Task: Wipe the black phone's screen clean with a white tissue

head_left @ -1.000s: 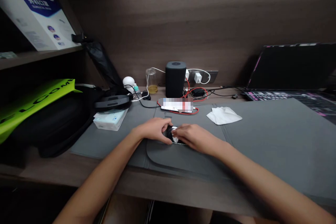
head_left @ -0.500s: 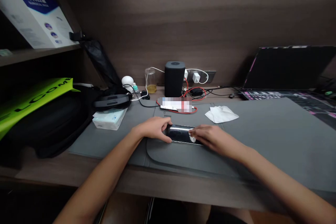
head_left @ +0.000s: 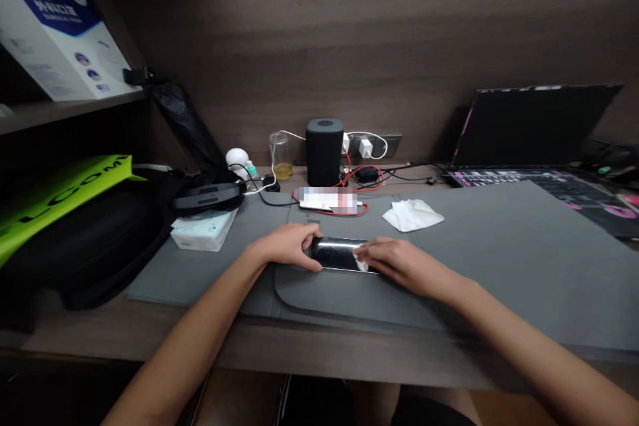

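A dark, glossy phone (head_left: 333, 254) lies flat and sideways on the grey desk mat, screen up, with light reflected along it. My left hand (head_left: 285, 244) grips its left end, thumb at the near edge and fingers at the far edge. Pinched in the fingers of my right hand (head_left: 407, 263) is a small white tissue (head_left: 361, 262), which touches the screen toward the right. That hand hides the phone's right end. Beyond the hands, a crumpled white tissue (head_left: 413, 215) rests on the mat.
A laptop (head_left: 534, 130) stands open at the right. Behind the phone are a second device with a red cable (head_left: 327, 200), a black speaker (head_left: 324, 153) and a glass jar (head_left: 281, 156). At left sit a tissue pack (head_left: 202, 233) and a black bag (head_left: 90, 233).
The whole view has shifted slightly, so things appear a little further left. Both hands keep nearly the same places on the phone, with the tissue still against the screen.
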A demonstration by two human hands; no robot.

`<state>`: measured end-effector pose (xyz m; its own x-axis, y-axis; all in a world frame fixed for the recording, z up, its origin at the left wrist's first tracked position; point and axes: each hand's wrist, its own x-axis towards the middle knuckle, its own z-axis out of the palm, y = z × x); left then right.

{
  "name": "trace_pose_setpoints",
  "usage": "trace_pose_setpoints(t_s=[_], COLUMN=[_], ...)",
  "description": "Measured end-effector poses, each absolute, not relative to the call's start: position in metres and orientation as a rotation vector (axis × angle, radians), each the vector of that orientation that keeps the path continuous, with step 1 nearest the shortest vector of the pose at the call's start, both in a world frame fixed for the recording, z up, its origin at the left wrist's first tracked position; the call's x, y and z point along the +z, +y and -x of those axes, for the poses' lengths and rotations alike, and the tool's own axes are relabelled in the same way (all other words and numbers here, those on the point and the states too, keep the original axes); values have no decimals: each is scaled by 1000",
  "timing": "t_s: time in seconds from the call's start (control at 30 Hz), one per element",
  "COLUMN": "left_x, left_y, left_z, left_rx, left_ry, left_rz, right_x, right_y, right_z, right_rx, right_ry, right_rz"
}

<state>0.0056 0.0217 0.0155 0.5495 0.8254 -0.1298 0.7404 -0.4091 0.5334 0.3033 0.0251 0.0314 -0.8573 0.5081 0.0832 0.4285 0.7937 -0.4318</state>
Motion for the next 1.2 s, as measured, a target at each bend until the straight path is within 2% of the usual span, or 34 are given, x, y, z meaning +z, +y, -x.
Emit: trace_pose_setpoints(t_s=[0.13,0.4,0.77,1.07,1.2], left_x=[17,13,17,17,16], left_y=[22,22,22,20,21], left_z=[-5,-6,-6,-8,-9], left_rx=[208,207,179,154,146], left_ry=[1262,1260,1274,1293,1291], left_rz=[-2245,-2256,-2235,-2256,-2241], right_x=[35,24,31,21,22], right_y=[22,26,22,23,20], right_z=[-311,-221,-322,-244,-259], right_rx=[570,438,581,459,486], right_ry=[-2780,-2910,-2739,-2833,-2816], right_rz=[806,555,847,688,720])
